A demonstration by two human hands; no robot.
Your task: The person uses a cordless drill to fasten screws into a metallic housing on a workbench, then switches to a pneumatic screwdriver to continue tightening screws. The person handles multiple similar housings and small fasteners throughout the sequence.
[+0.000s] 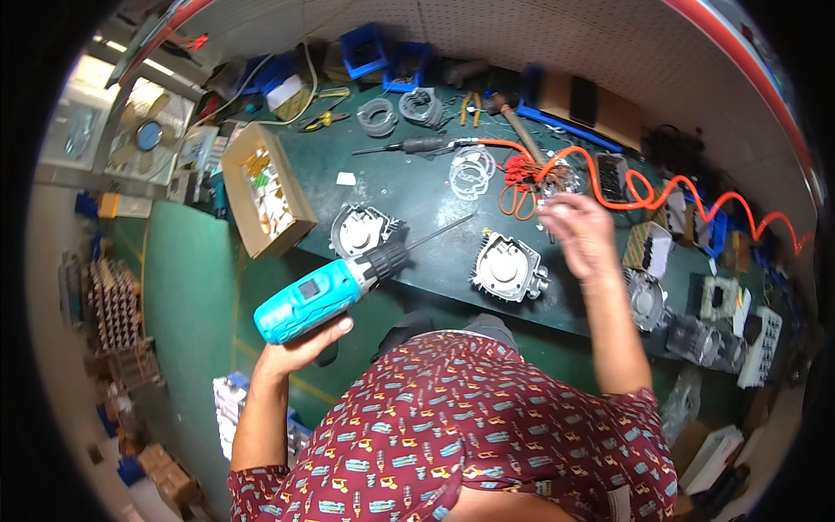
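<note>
My left hand is wrapped round a teal and black cordless drill, held at the bench's near edge. Its long thin bit points right and away, over the bench. A silver cast-metal housing lies to the right of the bit's tip. Another metal housing sits behind the drill, partly hidden by its chuck. My right hand hovers right of the first housing, fingers bent and drawn together. Whatever they hold is too small to make out. Close beyond the fingers lies a cluster of red pieces.
An open cardboard box stands at the bench's left end. A coiled orange air hose runs to the right. A hammer, pliers and clear rings lie farther back. More metal castings line the right side.
</note>
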